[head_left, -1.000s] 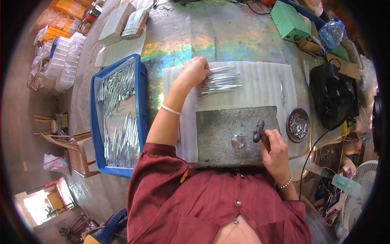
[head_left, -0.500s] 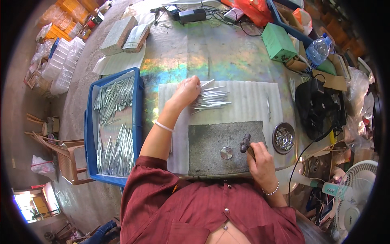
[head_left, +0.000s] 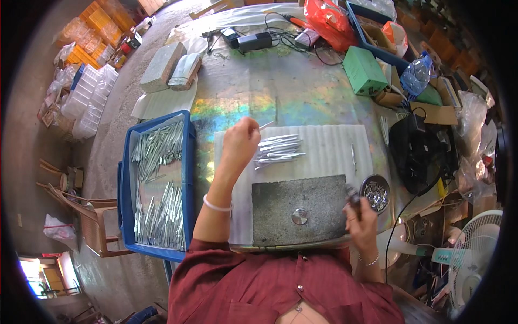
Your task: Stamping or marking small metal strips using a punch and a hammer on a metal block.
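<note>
My left hand [head_left: 240, 141] is closed at the left end of a pile of slim silver metal rods [head_left: 280, 150]. One thin rod [head_left: 267, 125] sticks out from its fingers. The pile lies on a white foam sheet [head_left: 329, 148]. In front of me rests a rough grey slab [head_left: 275, 216] with a small shiny round metal disc [head_left: 299, 216] on it. Beyond the slab's right edge, my right hand [head_left: 363, 225] grips a small dark hammer [head_left: 353, 196], slightly blurred. Close to the hammer stands a dark round bowl [head_left: 363, 205] holding small silver pieces.
A blue tray [head_left: 189, 183] of silver rods stands at left. One lone rod [head_left: 353, 154] lies on the foam's right side. Farther back are grey blocks [head_left: 163, 66], a green box [head_left: 364, 71] and cables. At right are a black bag [head_left: 413, 156] and a fan [head_left: 475, 259].
My left hand has drawn back a little from the pile, a rod in its fingers. The hammer in my right hand has moved right, off the slab toward the bowl. The whole view has shifted slightly.
</note>
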The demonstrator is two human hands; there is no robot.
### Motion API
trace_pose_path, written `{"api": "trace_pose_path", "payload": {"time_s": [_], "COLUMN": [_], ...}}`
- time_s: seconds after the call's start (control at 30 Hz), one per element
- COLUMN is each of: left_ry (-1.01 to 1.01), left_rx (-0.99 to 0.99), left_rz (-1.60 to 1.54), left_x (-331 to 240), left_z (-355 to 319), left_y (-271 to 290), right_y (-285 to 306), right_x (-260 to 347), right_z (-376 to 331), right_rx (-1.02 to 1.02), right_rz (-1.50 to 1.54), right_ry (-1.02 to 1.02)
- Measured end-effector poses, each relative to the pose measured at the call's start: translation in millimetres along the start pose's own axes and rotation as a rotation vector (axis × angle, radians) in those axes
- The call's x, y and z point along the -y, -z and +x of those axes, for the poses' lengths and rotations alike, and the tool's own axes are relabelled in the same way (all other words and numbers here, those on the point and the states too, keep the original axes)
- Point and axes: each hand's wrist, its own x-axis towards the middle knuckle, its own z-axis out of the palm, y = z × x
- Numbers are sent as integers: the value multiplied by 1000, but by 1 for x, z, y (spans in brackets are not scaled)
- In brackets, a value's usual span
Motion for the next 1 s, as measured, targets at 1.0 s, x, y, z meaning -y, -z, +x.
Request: {"api": "trace_pose_path", "payload": {"time_s": [1.0], "left_ry": [-48], "left_rx": [238], "left_rz": [-144], "left_x": [-77], "left_z": [-141], "left_y": [27], "right_y": [57], "right_x": [-71], "right_z": [58], "right_rx": [-225], "right_rz": [-625], "right_ry": [-31]}}
